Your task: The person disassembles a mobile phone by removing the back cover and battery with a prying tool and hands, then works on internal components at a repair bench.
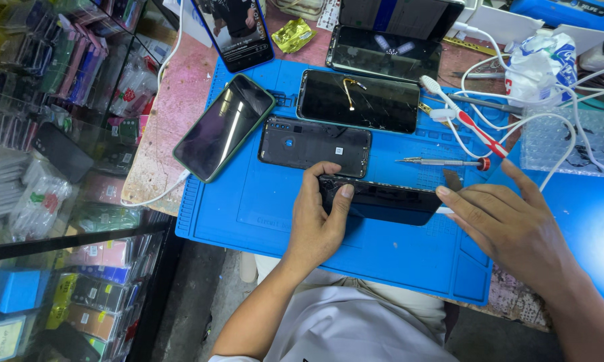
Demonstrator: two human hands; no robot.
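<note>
A dark, glossy rectangular phone screen panel [382, 201] is held flat near the front middle of the blue silicone work mat [261, 214]. Its left end is gripped by the left hand [318, 221], thumb pressed on the top face and fingers curled over the far edge. At the panel's right end, a thin grey metal blade [453, 179] is pinched between the fingertips of the right hand [510, 224], whose other fingers are stretched out toward the panel's corner; exactly where the blade meets the panel cannot be told.

Just behind the held panel, a black plastic phone back shell [313, 144] is laid flat on the mat. To its left, near the mat's left edge, a phone in a dark green case [225, 126] is set at a slant, screen up. Behind the shell, a black phone with a cracked screen and a gold flex strip [359, 100] is placed, and another dark phone [383, 53] lies beyond it at the mat's far edge. A blue-framed phone with a lit screen [233, 30] is seen at the far left corner.

Toward the mat's right side, a slim silver screwdriver with a red cap [443, 161] is laid crosswise, with a red and white toothbrush [459, 114] behind it. White cables [557, 121] are looped across the far right of the worktop.
</note>
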